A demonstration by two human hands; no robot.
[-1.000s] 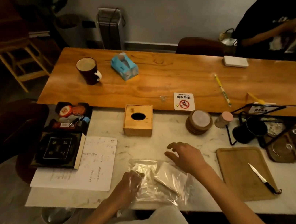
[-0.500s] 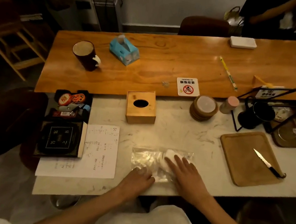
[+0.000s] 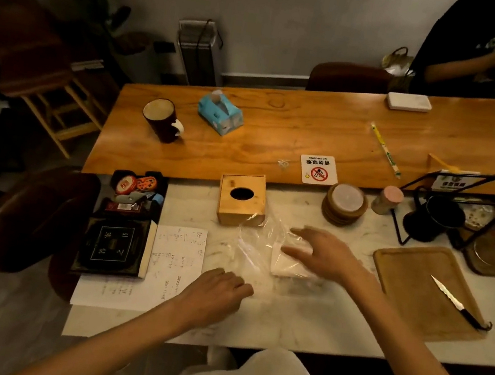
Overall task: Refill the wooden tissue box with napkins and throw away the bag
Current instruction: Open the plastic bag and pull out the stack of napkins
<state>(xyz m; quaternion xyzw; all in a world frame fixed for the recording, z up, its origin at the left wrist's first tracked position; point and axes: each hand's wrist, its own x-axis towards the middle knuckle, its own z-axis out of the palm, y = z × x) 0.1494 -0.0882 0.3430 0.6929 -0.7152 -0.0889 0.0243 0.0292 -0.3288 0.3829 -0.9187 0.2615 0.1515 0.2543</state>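
Head view showed the wooden tissue box [image 3: 242,197] standing upright at the back of the pale marble surface [image 3: 300,320], its oval slot dark and no napkin poking out. Just in front of it, and lapping against its front right corner, lay the clear plastic bag [image 3: 252,245], crumpled and partly lifted, with the white stack of napkins [image 3: 286,265] inside it toward the right. The right hand [image 3: 325,257] was released, fingers straight and spread over the napkins; whether it pressed on the film or hovered just above could not be told. The left hand [image 3: 214,291] sat at the bag's near left edge with its fingers curled under, and the picture did not show whether it pinched the plastic or simply rested clenched on the surface. By that reckoning the task was barely begun: the napkins had yet to come out of the bag, the box had yet to be opened and filled, and the bag had yet to be thrown away; no bin was in sight. Farther out, a sheet of paper [image 3: 163,271] lay to the left, a stack of coasters [image 3: 344,205] stood right of the box, and a wooden tray [image 3: 412,276] carrying a knife [image 3: 454,301] lay well to the right.
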